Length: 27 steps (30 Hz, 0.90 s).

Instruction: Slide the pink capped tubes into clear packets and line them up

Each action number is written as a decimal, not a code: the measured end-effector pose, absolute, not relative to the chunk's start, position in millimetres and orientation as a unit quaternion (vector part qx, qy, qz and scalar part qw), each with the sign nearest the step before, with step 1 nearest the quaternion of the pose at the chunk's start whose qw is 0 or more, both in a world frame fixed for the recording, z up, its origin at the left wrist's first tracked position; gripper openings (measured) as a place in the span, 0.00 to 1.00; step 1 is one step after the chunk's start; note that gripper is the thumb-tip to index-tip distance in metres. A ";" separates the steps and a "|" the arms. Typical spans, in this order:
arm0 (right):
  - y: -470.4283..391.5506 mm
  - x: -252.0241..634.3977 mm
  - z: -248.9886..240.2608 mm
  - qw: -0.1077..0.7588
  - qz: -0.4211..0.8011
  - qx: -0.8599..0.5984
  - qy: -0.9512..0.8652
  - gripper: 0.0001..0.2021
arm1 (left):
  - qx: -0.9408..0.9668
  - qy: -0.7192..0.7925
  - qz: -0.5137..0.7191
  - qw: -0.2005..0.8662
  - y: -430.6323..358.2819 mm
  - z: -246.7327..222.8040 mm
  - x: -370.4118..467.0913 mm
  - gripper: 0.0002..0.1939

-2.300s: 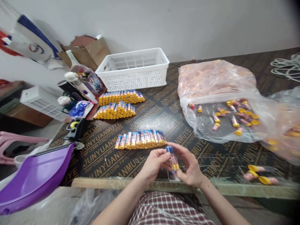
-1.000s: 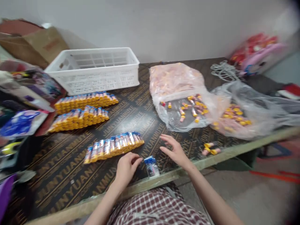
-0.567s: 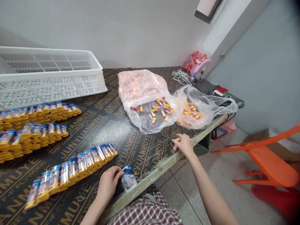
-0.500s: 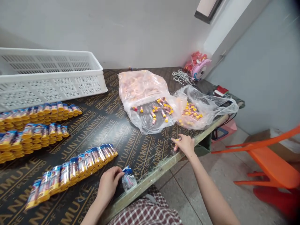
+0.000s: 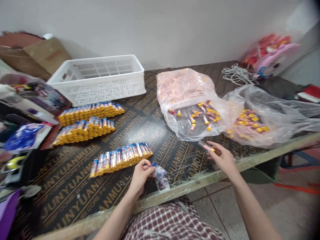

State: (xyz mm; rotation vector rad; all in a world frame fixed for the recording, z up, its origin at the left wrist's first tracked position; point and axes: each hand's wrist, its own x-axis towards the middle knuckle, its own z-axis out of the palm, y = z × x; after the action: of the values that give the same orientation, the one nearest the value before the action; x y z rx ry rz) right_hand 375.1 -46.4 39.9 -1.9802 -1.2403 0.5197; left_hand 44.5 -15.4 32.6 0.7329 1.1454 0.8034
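Observation:
My left hand (image 5: 142, 174) pinches the blue top of some clear printed packets (image 5: 161, 177) at the table's front edge. To the right, my right hand (image 5: 222, 158) has its fingers closed around a small pink tube with a yellow cap (image 5: 209, 147), just above the table. Left of my left hand lies a row of blue-topped, yellow-ended packs (image 5: 122, 157). Beyond my right hand, loose yellow-capped tubes (image 5: 205, 119) lie on the mouth of a clear bag (image 5: 186, 86). More tubes show inside a second clear bag (image 5: 252, 121) at the right.
Two stacked rows of packs (image 5: 85, 128) stand before a white crate (image 5: 100, 85). Cluttered packages (image 5: 27, 133) fill the left side. White cord (image 5: 237, 75) and a pink fan (image 5: 275, 61) are at the back right. The table's front edge (image 5: 185, 191) runs close to my lap.
The view has turned left, so the table things appear farther right and the left clutter shows. My right hand still holds a tube, now lifted slightly; my left hand keeps its pinch on the packets.

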 end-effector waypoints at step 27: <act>-79.9 216.0 63.5 0.415 0.344 -0.522 -0.661 0.17 | 0.102 0.520 0.508 0.679 -20.8 37.5 39.5 0.18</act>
State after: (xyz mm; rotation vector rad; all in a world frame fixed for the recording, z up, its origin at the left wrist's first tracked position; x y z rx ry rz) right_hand 216.0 -79.9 63.5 -1.3118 -1.6599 0.8638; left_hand 39.5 -20.8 37.5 0.2289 1.1673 1.1409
